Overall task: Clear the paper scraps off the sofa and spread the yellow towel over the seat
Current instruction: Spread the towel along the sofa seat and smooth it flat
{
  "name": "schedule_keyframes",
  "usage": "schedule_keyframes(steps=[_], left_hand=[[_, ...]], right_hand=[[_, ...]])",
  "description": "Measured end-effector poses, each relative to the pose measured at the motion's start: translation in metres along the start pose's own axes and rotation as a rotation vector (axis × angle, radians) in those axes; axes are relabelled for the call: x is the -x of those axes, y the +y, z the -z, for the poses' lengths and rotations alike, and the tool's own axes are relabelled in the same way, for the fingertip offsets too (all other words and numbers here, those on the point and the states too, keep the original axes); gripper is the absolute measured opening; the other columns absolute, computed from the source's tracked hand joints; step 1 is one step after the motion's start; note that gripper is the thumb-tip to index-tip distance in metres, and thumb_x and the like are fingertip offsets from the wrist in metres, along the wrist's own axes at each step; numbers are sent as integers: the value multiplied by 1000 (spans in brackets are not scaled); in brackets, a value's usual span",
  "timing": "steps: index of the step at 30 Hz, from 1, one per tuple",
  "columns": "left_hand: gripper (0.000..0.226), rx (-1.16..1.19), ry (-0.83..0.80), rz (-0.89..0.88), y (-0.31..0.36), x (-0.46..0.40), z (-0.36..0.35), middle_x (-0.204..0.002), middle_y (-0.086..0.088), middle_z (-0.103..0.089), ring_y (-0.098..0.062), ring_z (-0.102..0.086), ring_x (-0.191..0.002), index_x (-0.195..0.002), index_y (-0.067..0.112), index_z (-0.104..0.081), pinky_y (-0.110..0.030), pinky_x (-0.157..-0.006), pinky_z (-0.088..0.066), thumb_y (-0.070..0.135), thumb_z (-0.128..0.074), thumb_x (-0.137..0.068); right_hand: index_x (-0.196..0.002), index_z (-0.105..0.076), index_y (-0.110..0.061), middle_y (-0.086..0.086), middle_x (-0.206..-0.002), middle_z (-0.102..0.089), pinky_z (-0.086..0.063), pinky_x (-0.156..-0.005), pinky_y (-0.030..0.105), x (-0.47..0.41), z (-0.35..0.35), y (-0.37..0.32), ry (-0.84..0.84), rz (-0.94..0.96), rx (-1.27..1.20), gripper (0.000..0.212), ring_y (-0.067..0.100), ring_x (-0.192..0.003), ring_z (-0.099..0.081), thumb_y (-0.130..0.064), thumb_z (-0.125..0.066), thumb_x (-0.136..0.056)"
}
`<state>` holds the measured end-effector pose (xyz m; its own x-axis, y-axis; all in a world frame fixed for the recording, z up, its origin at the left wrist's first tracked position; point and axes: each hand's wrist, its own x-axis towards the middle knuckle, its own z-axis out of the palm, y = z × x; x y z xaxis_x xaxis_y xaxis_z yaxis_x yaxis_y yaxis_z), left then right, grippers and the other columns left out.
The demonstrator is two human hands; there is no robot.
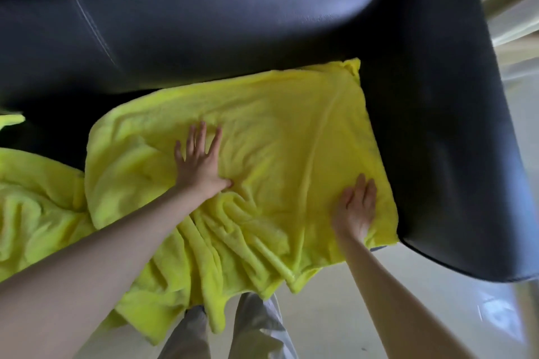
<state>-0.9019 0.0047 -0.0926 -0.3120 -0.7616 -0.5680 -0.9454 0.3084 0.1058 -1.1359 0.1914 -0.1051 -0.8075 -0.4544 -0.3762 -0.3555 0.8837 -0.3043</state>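
The yellow towel (280,131) lies over the seat of the black leather sofa (204,23), its right edge against the sofa arm (437,125). The near part is bunched in folds and hangs over the seat's front edge. My left hand (199,163) presses flat on the towel's middle, fingers straight and spread. My right hand (355,207) lies flat on the towel near its right front corner, beside the arm. No paper scraps are in view.
More yellow fabric (35,207) lies crumpled at the left on the seat. A dark strip of bare seat (58,131) shows at the back left. My legs in grey trousers (253,329) stand before the sofa on a pale floor (364,285).
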Motion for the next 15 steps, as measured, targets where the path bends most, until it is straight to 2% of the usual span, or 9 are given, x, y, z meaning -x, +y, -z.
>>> schedule_keyframes(steps=[4,7,9,11,15], left_hand=[[96,-3,73,-65,0,19,-11,-160,-5,13,-23,8,-148,-153,26,4,-46,-116,-3,54,-58,-85],[84,4,142,-135,-3,36,-18,-161,-5,1,-23,-2,-148,-154,23,-3,-45,-116,-9,55,-47,-90],[77,17,203,-187,-6,47,-20,-160,-6,-9,-24,-11,-147,-153,19,-11,-44,-114,-14,52,-45,-92],[67,59,295,-221,-14,61,-20,-157,-9,-21,-25,-21,-144,-150,15,-25,-45,-111,-21,45,-46,-94],[48,153,484,-205,-37,81,-17,-149,-6,-33,-25,-35,-136,-141,15,-41,-44,-104,-32,34,-43,-96]], right_hand=[[-153,-13,-17,7,-160,-11,-16,-117,43,-22,11,2,-47,-164,38,55,24,-147,-9,-33,-29,-102],[-147,-27,-12,10,-155,-23,-23,-112,43,-11,12,-16,36,-126,69,51,28,-142,-20,-29,-35,-100],[-140,-38,-10,11,-149,-33,-28,-106,43,6,11,-32,117,10,109,45,31,-135,-31,-22,-40,-97],[-136,-43,-10,11,-144,-39,-33,-101,43,32,3,-52,131,205,146,43,32,-128,-39,-17,-45,-93],[-135,-46,-13,8,-143,-43,-39,-98,40,81,-25,-100,-10,628,220,49,28,-123,-46,-14,-50,-86]])
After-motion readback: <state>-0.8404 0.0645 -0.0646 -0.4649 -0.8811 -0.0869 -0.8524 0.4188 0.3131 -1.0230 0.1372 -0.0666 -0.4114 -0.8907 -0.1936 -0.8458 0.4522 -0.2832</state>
